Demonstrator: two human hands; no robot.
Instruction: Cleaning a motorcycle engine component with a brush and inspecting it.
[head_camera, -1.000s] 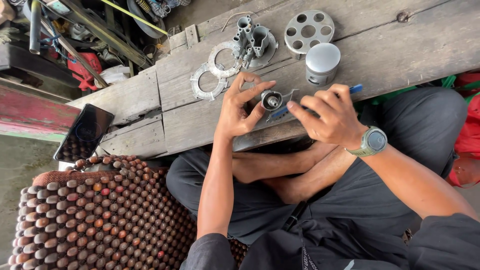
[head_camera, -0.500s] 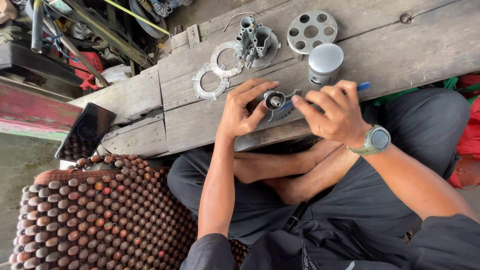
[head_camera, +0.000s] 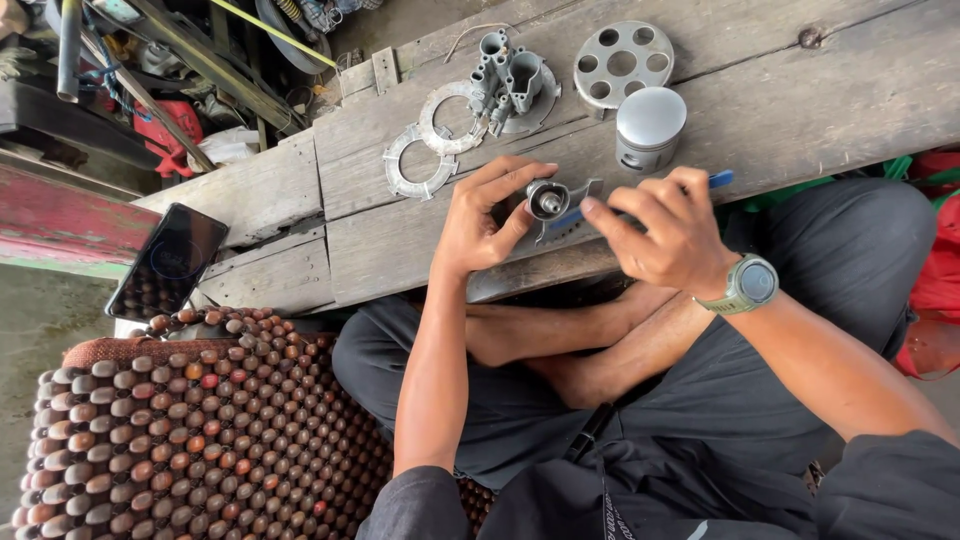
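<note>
My left hand (head_camera: 487, 222) holds a small round metal part (head_camera: 547, 199) with a central shaft, fingers curled around it above a flat metal plate (head_camera: 572, 222) on the wooden bench (head_camera: 400, 240). My right hand (head_camera: 670, 235), with a green watch on its wrist, grips a blue-handled tool (head_camera: 716, 180) whose tip reaches toward that part. A silver piston (head_camera: 649, 126) stands just beyond my right hand.
On the bench lie two flat ring gaskets (head_camera: 418, 165), a grey cast metal part (head_camera: 510, 80) and a round disc with holes (head_camera: 623, 62). A dark phone (head_camera: 168, 260) rests at the left. A wooden bead seat mat (head_camera: 180, 430) lies lower left. Clutter sits upper left.
Both hands have stayed over the small metal part; my right hand has shifted slightly, bringing the blue tool closer to the part.
</note>
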